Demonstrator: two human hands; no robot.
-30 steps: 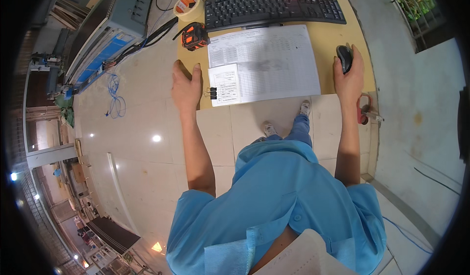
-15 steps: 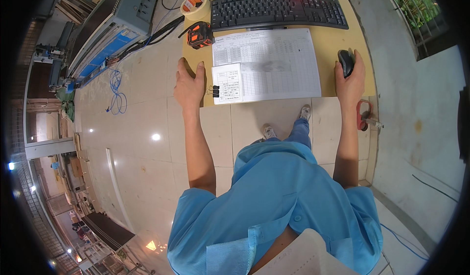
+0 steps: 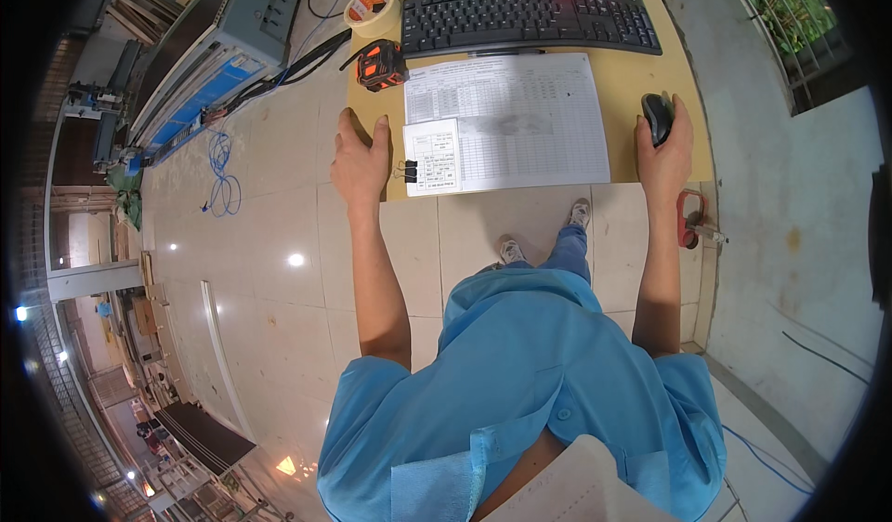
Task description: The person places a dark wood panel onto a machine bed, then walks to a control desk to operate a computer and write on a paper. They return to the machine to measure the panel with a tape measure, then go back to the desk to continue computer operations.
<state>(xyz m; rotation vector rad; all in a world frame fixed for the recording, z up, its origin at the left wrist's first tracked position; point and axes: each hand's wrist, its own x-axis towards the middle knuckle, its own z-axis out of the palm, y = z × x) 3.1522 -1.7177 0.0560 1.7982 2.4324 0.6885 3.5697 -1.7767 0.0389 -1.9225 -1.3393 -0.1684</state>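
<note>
Two hands are on the counter [image 3: 650, 85]. Your right hand [image 3: 663, 155] lies curved over the black mouse [image 3: 657, 117]. Your left hand [image 3: 360, 164] rests flat and open at the counter's edge, holding nothing, beside the clipped paper sheet [image 3: 506, 122]. The keyboard [image 3: 530, 18] looks untouched.

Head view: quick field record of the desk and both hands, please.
left hand: left hand rests flat on the left edge of the desk, holding nothing
right hand: right hand lies on the black mouse
paper: large printed sheet in the desk's middle, smaller sheet clipped on at its lower left
behind paper: black keyboard
far left corner: tape roll, orange and black tape measure
desk side: red clamp by the right wrist
</note>
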